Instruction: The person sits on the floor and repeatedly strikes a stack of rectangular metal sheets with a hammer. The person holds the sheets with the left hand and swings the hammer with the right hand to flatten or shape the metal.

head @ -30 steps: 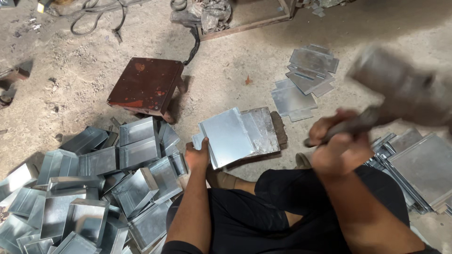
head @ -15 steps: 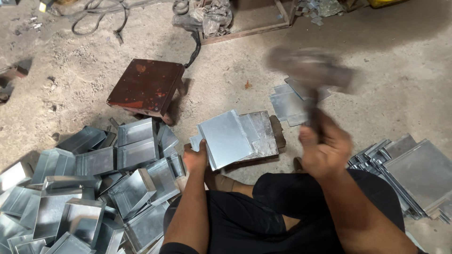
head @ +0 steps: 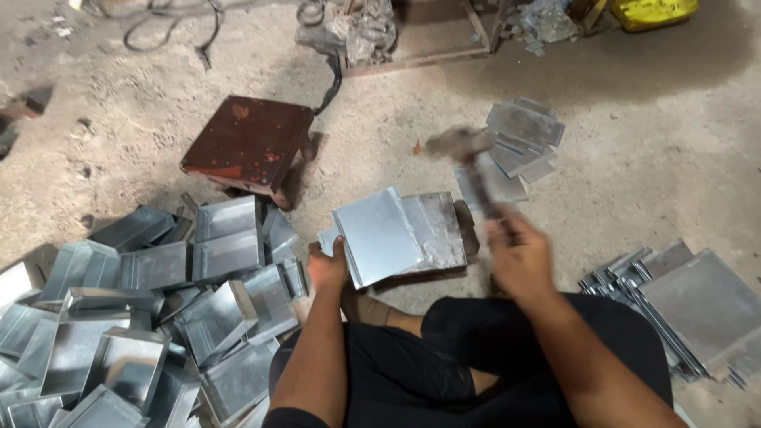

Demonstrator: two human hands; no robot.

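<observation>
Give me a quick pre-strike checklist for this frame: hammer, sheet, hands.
1. Right hand gripping the hammer: ok, closed round the handle, though blurred by motion.
2. Left hand steadying the metal sheet: ok, it holds the sheet's left edge.
3. Left hand's fingers clear of the strike zone: cannot tell, the hammer's landing point is not shown.
4. Sheet seated flat on the metal block: ok, it overlaps the block's left part and looks level.
5. Hammer head condition: cannot tell, too blurred.
6. Flat blanks within reach on the right: ok.
</observation>
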